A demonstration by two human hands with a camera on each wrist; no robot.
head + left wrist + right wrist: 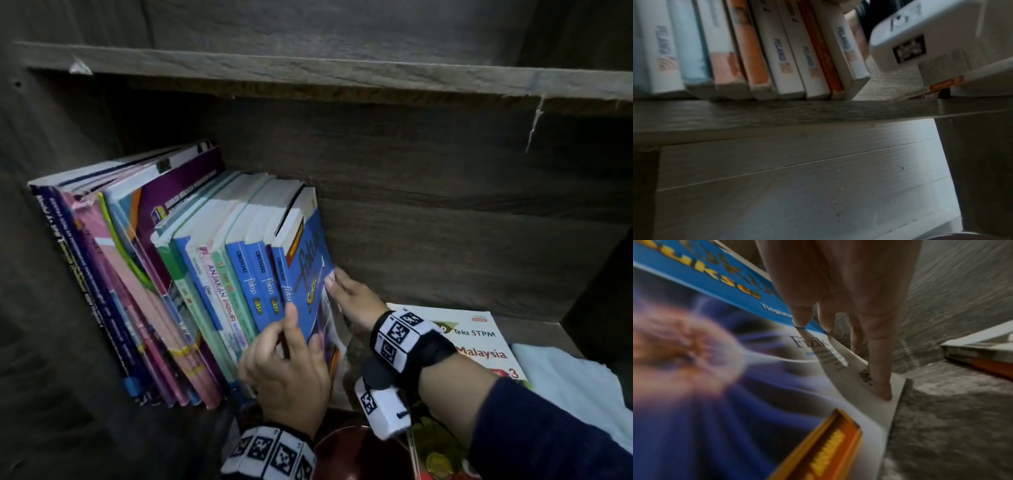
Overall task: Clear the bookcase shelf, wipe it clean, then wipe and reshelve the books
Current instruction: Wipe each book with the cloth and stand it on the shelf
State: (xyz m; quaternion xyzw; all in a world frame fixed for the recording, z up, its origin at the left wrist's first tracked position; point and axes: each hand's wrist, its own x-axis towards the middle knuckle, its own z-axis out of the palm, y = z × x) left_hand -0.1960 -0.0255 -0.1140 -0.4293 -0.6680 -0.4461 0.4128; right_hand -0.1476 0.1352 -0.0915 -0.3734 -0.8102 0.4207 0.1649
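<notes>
Hard to read most spine titles in the leaning row of books [164,274], dim and small in the head view; blurred in the left wrist view too, only "PELANGI" legible near the feet of the spines [807,58]. Cut off at the bottom edge of the head view: a dark red round object [352,452], identity unclear, and a colourful cover at about 5 o'clock. Partly covered by the right forearm: a flat-lying "Teks STPM" book [479,339] on the shelf board [534,329], at 3 o'clock from the row. Beside it, at 4 o'clock, a white cloth [565,380], cut by the sleeve.

At the right end of the row, a blue "Fokus" Fizik book [308,274], standing on the shelf and tilted left against its neighbours like the rest. Left hand [287,373] at the book's lower front, at 6 o'clock, thumb laid up on the cover and fingers curled toward the spine, grasping it. Right hand [352,298] at the book's 3 o'clock edge, fingers extended and pressed flat along the cover's outer edge [879,382], not curled round it. Left hand's fingers out of sight in the left wrist view; only the right wrist's white marker block [920,35] visible there.
</notes>
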